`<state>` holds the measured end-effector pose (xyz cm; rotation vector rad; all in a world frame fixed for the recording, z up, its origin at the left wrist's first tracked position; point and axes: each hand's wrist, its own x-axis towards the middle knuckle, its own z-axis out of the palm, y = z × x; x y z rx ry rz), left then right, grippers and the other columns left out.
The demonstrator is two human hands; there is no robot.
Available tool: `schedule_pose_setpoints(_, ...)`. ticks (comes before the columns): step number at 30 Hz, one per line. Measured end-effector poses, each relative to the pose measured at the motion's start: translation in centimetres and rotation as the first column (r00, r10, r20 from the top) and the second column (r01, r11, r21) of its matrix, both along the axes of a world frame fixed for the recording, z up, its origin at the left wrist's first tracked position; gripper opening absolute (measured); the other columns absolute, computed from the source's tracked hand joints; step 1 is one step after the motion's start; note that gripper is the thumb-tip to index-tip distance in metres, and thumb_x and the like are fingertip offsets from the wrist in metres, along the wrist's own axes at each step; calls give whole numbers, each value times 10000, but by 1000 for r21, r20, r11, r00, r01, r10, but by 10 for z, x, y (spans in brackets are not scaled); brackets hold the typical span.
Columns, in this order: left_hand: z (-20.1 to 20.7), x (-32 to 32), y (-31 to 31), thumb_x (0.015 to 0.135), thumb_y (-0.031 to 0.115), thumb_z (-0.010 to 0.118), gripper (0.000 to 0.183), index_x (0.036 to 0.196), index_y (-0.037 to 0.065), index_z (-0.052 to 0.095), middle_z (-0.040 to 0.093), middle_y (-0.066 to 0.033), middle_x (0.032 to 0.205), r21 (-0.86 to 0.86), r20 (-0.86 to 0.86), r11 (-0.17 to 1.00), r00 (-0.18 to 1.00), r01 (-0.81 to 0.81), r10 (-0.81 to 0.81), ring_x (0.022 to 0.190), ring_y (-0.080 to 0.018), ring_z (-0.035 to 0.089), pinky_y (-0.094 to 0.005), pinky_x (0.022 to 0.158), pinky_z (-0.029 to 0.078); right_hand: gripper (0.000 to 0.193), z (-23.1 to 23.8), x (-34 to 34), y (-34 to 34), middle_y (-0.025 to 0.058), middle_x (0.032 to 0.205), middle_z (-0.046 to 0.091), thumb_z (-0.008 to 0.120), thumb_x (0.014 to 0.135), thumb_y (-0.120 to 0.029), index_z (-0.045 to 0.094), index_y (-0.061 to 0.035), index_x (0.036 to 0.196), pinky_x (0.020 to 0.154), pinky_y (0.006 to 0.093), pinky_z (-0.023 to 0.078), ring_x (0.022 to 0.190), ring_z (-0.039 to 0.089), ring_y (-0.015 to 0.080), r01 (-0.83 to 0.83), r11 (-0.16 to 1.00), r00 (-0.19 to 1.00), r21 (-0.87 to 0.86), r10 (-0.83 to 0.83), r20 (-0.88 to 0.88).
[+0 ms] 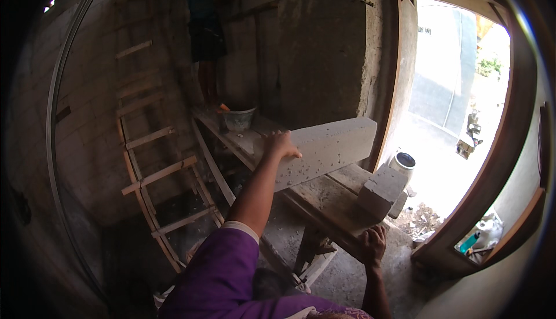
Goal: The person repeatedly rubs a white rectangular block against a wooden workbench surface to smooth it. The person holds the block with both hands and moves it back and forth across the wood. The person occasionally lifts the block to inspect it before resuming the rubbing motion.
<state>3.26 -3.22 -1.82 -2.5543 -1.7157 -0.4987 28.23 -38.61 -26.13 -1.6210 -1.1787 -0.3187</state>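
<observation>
My left hand (281, 144) is closed over the left end of a long, pale aerated concrete block (330, 148), thumb against its pitted face. The block stands on its long edge across the wooden scaffold planks (327, 197). With curled fingers, my right hand (373, 245) grips the planks' near right edge. Just beyond it, a smaller block piece (380, 191) sits at the planks' right end. A mortar bucket (238, 119) with something orange at its rim rests farther along the planks.
A person (207, 35) stands at the planks' far end by the wall. To the left leans a wooden ladder (152, 183). A bright doorway opens on the right, with a white drum (403, 162) and rubble (420, 219) near it.
</observation>
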Motion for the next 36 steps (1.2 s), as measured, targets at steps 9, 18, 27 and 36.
schedule_pose_setpoints(9, 3, -1, -9, 603, 600, 914, 1071, 1497, 150, 531, 493, -181, 1575, -50, 17, 999, 1000, 5, -4, 1490, -361, 415, -635, 1231, 241, 126, 7, -1, -2, 138, 1108, 696, 704, 876, -120, 728, -22, 951, 1132, 479, 449, 1217, 600, 409, -10, 999, 1000, -54, 9, -19)
schedule_pose_setpoints(18, 5, 1, -7, 578, 604, 907, 1059, 1470, 169, 539, 544, -179, 1518, -15, -17, 1000, 1000, -23, 23, 1448, -364, 470, -594, 1201, 316, 145, 1, -1, -2, 152, 1181, 690, 694, 895, -121, 738, -23, 992, 1131, 495, 442, 1268, 580, 423, 20, 998, 1000, -65, -21, -16)
schedule_pose_setpoints(27, 8, 1, -11, 591, 598, 912, 1074, 1498, 174, 521, 494, -161, 1577, -61, -4, 998, 1000, -15, 14, 1498, -353, 402, -630, 1240, 224, 146, 5, -2, -3, 160, 1172, 693, 696, 900, -110, 736, -7, 995, 1127, 490, 441, 1256, 585, 419, 18, 998, 1000, -59, -18, -3)
schedule_pose_setpoints(36, 7, -1, -8, 579, 616, 908, 1105, 1510, 174, 511, 520, -171, 1545, -39, -20, 998, 999, -40, 39, 1470, -367, 438, -583, 1230, 283, 163, 3, -2, -4, 159, 1237, 696, 700, 924, -125, 746, -19, 1039, 1163, 493, 421, 1312, 566, 425, 16, 995, 1000, -101, -18, -20)
